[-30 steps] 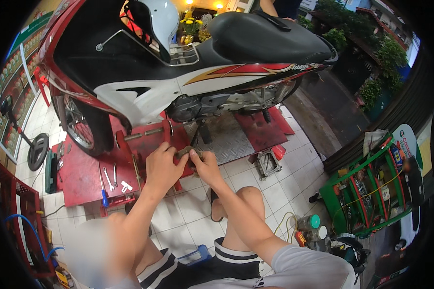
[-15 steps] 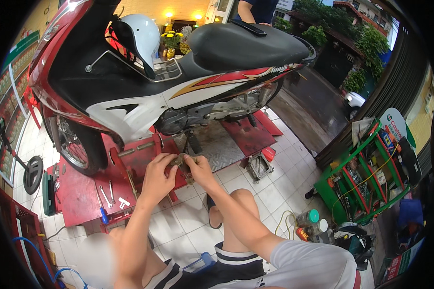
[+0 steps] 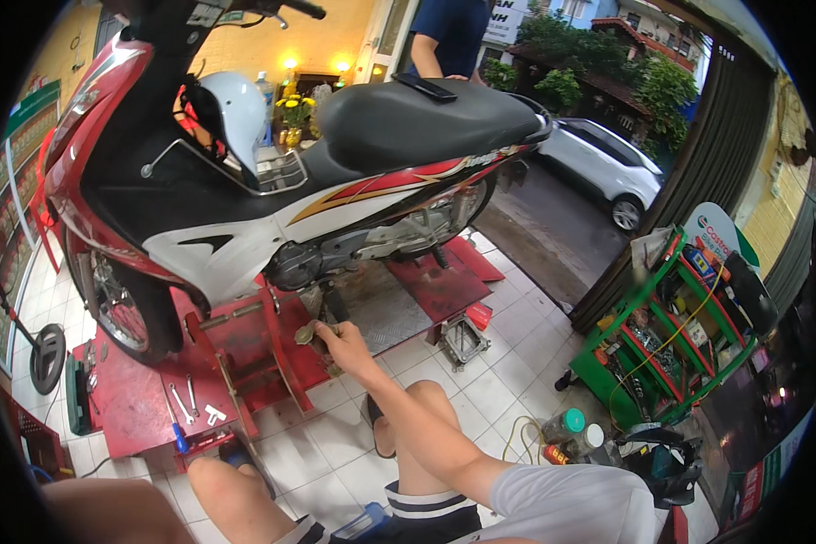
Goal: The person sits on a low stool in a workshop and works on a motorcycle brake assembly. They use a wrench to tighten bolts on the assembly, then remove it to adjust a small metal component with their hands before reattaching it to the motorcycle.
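Out in front of the motorbike's footpeg (image 3: 335,300), my right hand (image 3: 345,345) pinches a small round, brownish-grey metal part (image 3: 306,334) between thumb and fingers. Its exact kind does not show. My left hand is out of view; only a blurred piece of skin, seemingly my left arm, shows at the lower left edge. The red and white motorbike (image 3: 245,231) stands upright on a red lift platform (image 3: 136,399), with its engine (image 3: 299,265) just beyond my right hand.
Spanners (image 3: 190,395) and a blue-handled screwdriver (image 3: 180,440) lie on the platform. A metal frame part (image 3: 463,342) sits on the tiles. At right stand a green tool cart (image 3: 598,385) and lidded jars (image 3: 564,424). Another person (image 3: 444,41) stands behind the seat; a white car (image 3: 603,161) is outside.
My left hand has let go of the metal part and left the view. The right hand keeps it. The view has shifted, and the white car shows more fully.
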Tool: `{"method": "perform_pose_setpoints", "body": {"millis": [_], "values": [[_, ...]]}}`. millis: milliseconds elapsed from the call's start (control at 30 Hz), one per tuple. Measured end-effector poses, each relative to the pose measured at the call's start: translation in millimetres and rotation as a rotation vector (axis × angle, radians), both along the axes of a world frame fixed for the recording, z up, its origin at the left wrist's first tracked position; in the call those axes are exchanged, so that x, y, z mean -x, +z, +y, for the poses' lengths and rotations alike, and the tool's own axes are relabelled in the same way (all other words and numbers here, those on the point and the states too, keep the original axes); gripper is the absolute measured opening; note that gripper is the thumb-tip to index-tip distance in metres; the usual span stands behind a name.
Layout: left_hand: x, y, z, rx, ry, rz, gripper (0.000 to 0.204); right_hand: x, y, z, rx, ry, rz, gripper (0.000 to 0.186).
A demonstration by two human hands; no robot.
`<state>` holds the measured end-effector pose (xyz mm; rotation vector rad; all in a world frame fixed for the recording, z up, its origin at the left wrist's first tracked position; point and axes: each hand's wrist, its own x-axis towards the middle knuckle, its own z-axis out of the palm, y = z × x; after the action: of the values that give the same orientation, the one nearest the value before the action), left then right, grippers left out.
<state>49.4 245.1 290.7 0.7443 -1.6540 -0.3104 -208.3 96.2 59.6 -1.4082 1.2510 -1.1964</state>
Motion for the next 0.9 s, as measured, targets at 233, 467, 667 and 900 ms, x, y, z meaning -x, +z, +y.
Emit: {"method": "perform_pose_setpoints", "body": {"millis": [233, 467, 667, 900], "values": [[16, 27, 32, 0.002, -0.093, -0.128, 0.033, 11, 0, -4, 0.045, -0.032, 0.032, 0.048], [22, 47, 56, -0.039, -0.056, -0.2, 0.034, -6, -2, 22, 0.061, -0.07, 0.153, 0.049], [30, 54, 60, -0.018, -0.019, -0.194, 0.034, 12, -5, -7, 0.174, -0.106, 0.163, 0.054], [41, 51, 58, -0.067, -0.059, -0.207, 0.035, 11, 7, 10, 0.061, -0.057, 0.09, 0.053]]}}
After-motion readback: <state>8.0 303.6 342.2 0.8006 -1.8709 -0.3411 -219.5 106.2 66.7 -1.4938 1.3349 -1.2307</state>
